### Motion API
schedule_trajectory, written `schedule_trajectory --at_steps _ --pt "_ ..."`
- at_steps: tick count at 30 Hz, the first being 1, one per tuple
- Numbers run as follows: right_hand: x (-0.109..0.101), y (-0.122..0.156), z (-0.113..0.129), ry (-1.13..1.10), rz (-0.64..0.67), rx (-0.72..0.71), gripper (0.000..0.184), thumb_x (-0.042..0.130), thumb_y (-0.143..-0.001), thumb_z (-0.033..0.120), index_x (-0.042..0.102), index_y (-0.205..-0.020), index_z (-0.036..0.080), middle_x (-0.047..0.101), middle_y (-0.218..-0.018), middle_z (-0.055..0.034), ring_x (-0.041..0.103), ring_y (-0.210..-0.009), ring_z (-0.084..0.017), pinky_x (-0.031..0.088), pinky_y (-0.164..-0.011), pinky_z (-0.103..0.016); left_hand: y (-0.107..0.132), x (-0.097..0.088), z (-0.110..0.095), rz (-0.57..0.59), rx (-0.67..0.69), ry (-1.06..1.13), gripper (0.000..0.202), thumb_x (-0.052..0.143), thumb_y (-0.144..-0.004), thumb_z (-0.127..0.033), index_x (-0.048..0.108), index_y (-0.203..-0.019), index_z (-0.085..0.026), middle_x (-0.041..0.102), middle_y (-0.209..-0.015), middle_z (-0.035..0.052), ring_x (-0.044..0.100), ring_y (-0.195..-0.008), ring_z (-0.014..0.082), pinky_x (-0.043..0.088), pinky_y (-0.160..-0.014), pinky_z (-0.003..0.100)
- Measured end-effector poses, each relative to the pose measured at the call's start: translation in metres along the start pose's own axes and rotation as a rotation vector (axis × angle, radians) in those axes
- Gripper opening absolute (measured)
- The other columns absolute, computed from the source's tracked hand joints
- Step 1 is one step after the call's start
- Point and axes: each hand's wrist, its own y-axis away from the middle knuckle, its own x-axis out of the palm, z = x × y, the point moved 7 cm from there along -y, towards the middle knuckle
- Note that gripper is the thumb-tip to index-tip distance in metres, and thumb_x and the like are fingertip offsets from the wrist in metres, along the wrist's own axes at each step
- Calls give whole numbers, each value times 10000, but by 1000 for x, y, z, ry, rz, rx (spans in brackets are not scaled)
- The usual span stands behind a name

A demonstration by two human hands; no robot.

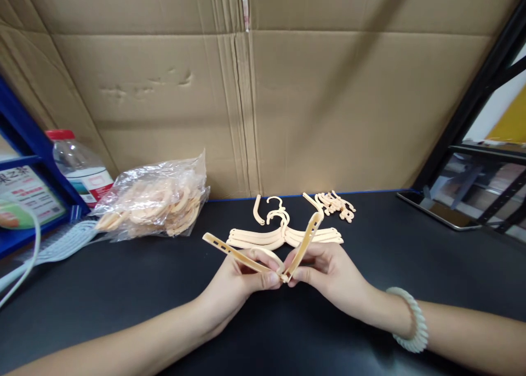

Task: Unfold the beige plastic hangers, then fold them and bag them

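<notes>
Between my two hands is a peach-coloured plastic folding hanger, its two slotted arms raised in a V. My left hand point(242, 280) pinches the left hanger arm point(230, 251) close to the joint, where a curved hook piece also shows. With thumb and fingers, my right hand point(324, 272) grips the right hanger arm point(304, 245) near the same joint. The two arms meet at the fingertips; whether they are locked together there I cannot tell. Just beyond my hands lie several stacked hangers point(255, 237) with their hooks pointing away from me.
Loose small parts point(337, 203) and a single hanger arm point(258, 210) lie at the back. To the left are a clear bag of hanger parts point(158, 200), a bottle point(80, 167) and a pale cable point(36, 250). A tablet-like device point(438, 210) rests at right, before a cardboard wall point(361, 107).
</notes>
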Motion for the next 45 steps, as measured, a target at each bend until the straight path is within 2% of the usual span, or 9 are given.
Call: schedule_trajectory --at_steps 7,16,20,27,31,35,38,40,45 --pt "-3 3 -2 30 -42 5 110 703 -742 121 722 -821 195 711 -752 8 666 -701 -125 556 -702 -237 2 -1 2 -98 -7 21 102 829 -645 -155 732 -677 -157 718 -671 7 638 -660 123 488 -662 204" --pt "-5 3 -3 61 -78 4 118 744 -755 272 723 -823 178 730 -820 -42 687 -769 -179 564 -744 -309 4 -8 8 -201 -70 42 210 888 -587 -226 722 -689 -149 720 -691 15 643 -671 125 515 -684 215" --pt "-5 1 -2 25 -81 0 140 769 -739 295 724 -811 184 723 -810 -35 677 -769 -177 557 -744 -307 3 -7 8 -205 -64 35 215 883 -608 -255 727 -708 -146 725 -722 24 651 -714 131 517 -701 206" --pt "-6 -2 -9 21 -77 43 207 784 -717 322 685 -815 169 676 -814 -23 658 -716 -151 577 -615 -255 3 -8 8 -230 -86 11 259 873 -628 -301 699 -731 -139 713 -713 21 657 -715 125 534 -702 195" --pt "-25 -10 -3 61 -32 102 246 806 -680 305 642 -787 156 626 -721 10 613 -583 -109 548 -477 -209 1 -21 -1 -256 -108 -10 259 865 -645 -272 655 -719 -139 681 -673 -3 648 -643 99 540 -623 157" --pt "-62 -23 11 232 48 166 243 798 -693 300 637 -776 139 644 -636 8 613 -543 -99 539 -519 -214 -8 -47 -22 -262 -72 -1 250 863 -645 -227 642 -716 -135 672 -672 -3 643 -608 86 552 -603 140" --pt "-85 -31 22 356 86 145 247 794 -688 309 625 -750 141 640 -640 6 611 -533 -101 512 -510 -215 -16 -68 -38 -253 -41 -2 215 850 -649 -172 650 -718 -132 708 -786 22 674 -642 99 570 -639 152" --pt "-95 -33 26 455 105 117 235 784 -689 311 624 -739 146 638 -664 -1 602 -548 -106 500 -508 -224 -20 -78 -44 -215 -38 -22 219 848 -637 -137 666 -759 -136 726 -866 41 705 -709 124 577 -706 167" --pt "-101 -31 33 778 168 42 171 722 -742 323 675 -764 160 656 -761 -22 568 -562 -99 457 -491 -220 -28 -93 -49 -124 -27 -192 219 826 -672 -149 676 -832 -136 742 -857 62 728 -787 168 576 -750 212"
